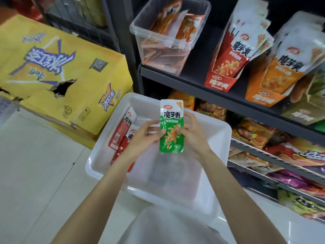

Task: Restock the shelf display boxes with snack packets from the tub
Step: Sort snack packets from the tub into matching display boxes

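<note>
**Green packet held over tub**

Both hands held one green snack packet (171, 126) upright above the white tub (218, 138). The left hand (143, 136) pinched its left edge with curled fingers; the right hand (193, 132) gripped its right edge. Red packets (121, 134) lay at the tub's left side. The red display box (222, 80) and the orange display box (263, 95) stood on the shelf (193, 85).

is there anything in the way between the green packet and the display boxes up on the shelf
Nothing visible blocks it. Both hands, left hand and right hand, hold the green packet above the white tub. The space up to the red display box and orange display box looks open, though both already hold packets.
</note>
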A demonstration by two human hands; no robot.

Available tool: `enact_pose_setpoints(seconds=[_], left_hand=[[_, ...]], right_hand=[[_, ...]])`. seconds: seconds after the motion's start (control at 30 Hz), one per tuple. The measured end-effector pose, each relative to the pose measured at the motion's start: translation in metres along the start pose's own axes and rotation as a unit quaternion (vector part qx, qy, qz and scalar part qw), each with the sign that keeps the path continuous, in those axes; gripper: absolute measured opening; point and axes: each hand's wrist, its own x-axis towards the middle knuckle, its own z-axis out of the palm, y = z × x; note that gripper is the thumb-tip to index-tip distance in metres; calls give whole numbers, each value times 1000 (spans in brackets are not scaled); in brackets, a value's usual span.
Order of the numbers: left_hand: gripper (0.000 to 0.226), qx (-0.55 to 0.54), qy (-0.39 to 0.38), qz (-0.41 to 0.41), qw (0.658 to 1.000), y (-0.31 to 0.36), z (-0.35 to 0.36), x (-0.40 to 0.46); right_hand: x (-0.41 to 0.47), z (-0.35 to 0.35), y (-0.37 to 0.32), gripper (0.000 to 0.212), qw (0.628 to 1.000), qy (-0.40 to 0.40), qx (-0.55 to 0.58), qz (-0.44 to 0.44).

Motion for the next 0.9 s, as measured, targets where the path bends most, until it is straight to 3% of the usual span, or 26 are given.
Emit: enact_pose_setpoints(seconds=[0.07, 0.17, 0.3, 0.47, 0.57, 0.63, 0.8, 0.9], left_hand=[[22, 14, -19, 19, 1000, 7, 10, -5], [21, 123, -48, 102, 986, 24, 29, -7], [19, 256, -94, 246, 930, 58, 65, -4], [17, 318, -93, 396, 856, 89, 129, 8], [20, 289, -75, 473, 829, 109, 173, 12], [22, 297, -75, 523, 795, 122, 203, 14], [30, 375, -92, 602, 699, 138, 272, 36], [36, 423, -71, 600, 676, 141, 290, 47]], right_hand=[[-13, -10, -10, 46, 999, 19, 43, -24], [-30, -43, -23, 34, 996, 58, 40, -54], [-54, -100, -35, 25, 982, 126, -76, -114], [-93, -159, -47, 23, 962, 208, -77, -160], [-119, -196, -43, 12, 912, 323, -181, -175], [-136, -221, -39, 16, 874, 393, -217, -188], [-160, -275, -59, 23, 818, 486, -103, -290], [-153, -304, -78, 27, 797, 496, -92, -331]])
